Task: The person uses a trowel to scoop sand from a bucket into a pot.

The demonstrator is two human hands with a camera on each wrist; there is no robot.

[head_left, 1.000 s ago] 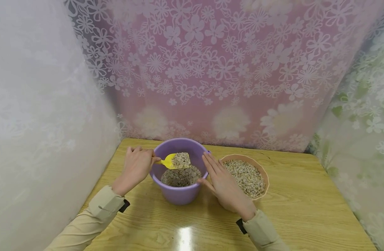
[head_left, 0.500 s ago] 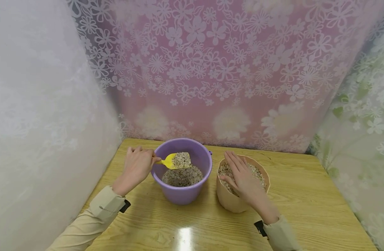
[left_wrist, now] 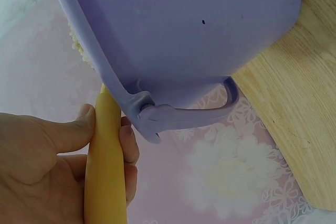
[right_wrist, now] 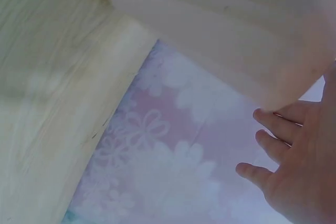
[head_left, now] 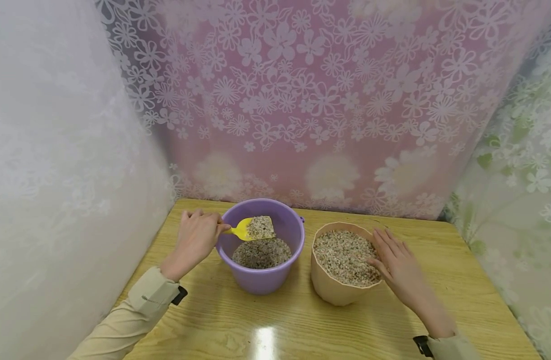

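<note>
My left hand (head_left: pixel 195 241) grips the handle of a small yellow shovel (head_left: pixel 241 230), thumb on one side and fingers behind it. A load of coarse gravel-like grains (head_left: pixel 260 227) fills the blade, held level above a purple bucket (head_left: pixel 259 281). More of the same grains lie in the bucket's bottom. In the left wrist view, the yellow handle (left_wrist: pixel 105 166) passes right at the bucket's rim. My right hand (head_left: pixel 402 272), fingers extended, is at the right rim of a tan tub (head_left: pixel 334 292) nearly full of grains. The right wrist view shows those fingertips (right_wrist: pixel 249 174) beside the tub's wall.
Both containers stand side by side on a wooden table (head_left: pixel 203 325), with a narrow gap between them. The bucket's purple carrying handle (left_wrist: pixel 194 118) hangs at its side. Flowered pink cloth (head_left: pixel 275 125) rises behind the table, and pale curtains (head_left: pixel 54 175) flank it.
My right hand has moved right, from the bucket's rim across the tub's top to the tub's right side. My left hand keeps the loaded shovel over the bucket, nearly still.
</note>
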